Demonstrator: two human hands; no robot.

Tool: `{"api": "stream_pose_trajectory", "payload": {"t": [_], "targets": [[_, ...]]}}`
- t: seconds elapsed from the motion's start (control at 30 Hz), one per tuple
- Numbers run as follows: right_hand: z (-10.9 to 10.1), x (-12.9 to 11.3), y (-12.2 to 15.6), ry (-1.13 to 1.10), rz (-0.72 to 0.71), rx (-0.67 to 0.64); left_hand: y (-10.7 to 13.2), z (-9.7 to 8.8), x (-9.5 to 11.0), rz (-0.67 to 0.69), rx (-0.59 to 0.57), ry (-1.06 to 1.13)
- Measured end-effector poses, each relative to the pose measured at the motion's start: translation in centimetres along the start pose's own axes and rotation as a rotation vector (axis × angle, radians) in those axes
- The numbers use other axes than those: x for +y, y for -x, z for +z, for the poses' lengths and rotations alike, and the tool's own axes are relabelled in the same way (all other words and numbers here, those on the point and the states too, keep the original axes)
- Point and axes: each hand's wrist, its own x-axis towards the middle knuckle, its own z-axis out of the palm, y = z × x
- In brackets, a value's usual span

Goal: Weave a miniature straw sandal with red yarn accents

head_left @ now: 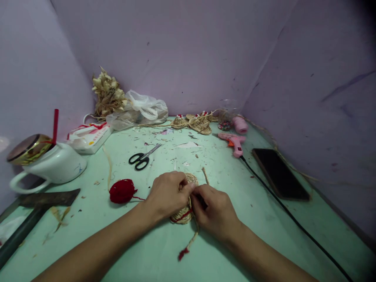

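My left hand and my right hand are both closed on a small woven straw piece lying on the green table. Fingers of both hands pinch at its upper part, where a coiled straw end shows. Red yarn runs across the straw piece, and a straw strand with a red tip trails toward me. A ball of red yarn sits just left of my left hand, its thread leading toward the piece.
Black scissors lie behind my hands. A pink glue gun with a black cord, a dark phone, finished straw pieces, a pink spool, a white kettle, a plastic bag and dried husks ring the table.
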Motion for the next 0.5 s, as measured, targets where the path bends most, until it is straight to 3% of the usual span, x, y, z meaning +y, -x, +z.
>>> {"api": "stream_pose_trajectory", "payload": {"t": [0.13, 0.27, 0.33, 0.4, 0.5], "targets": [[-0.2, -0.2, -0.1, -0.029, 0.039, 0.036, -0.1, 0.6, -0.9, 0.209, 0.056, 0.090], [-0.4, -0.4, -0.2, -0.072, 0.104, 0.022, 0.3, 0.8, -1.6, 0.341, 0.152, -0.139], [-0.4, -0.4, -0.3, -0.090, 0.126, 0.012, 0.4, 0.6, -1.6, 0.320, 0.193, -0.212], [-0.3, -0.4, -0.3, -0.101, 0.132, 0.013, 0.5, 0.4, -1.3, 0.205, 0.211, -0.169], [-0.3, -0.3, -0.3, -0.110, 0.142, 0.004, 0.5, 0.0, -0.7, 0.031, 0.141, -0.077]]}}
